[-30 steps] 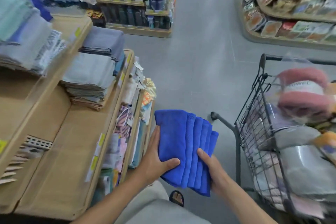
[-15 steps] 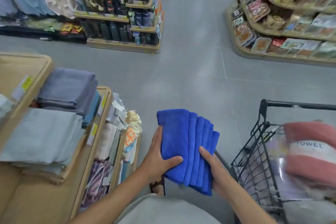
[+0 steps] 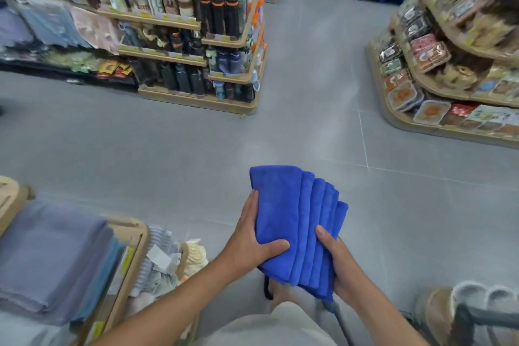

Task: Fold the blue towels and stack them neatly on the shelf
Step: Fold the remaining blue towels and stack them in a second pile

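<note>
A fanned stack of folded blue towels [image 3: 295, 222] is held in front of me above the grey floor. My left hand [image 3: 250, 244] grips the stack's left side, thumb laid across the top towel. My right hand [image 3: 334, 261] grips the lower right edge, thumb on top, fingers hidden beneath. The wooden shelf [image 3: 132, 239] with folded grey-purple towels [image 3: 47, 255] is at the lower left, apart from the blue stack.
Small hanging goods [image 3: 165, 261] line the shelf end near my left forearm. A cart handle [image 3: 477, 317] shows at the bottom right. Stocked store shelves [image 3: 202, 45] stand across the aisle ahead and at the right [image 3: 438, 64]. Grey floor lies between.
The view has swung up and away from the shelf and cart toward the aisle. Both hands keep the same grip on the blue towels.
</note>
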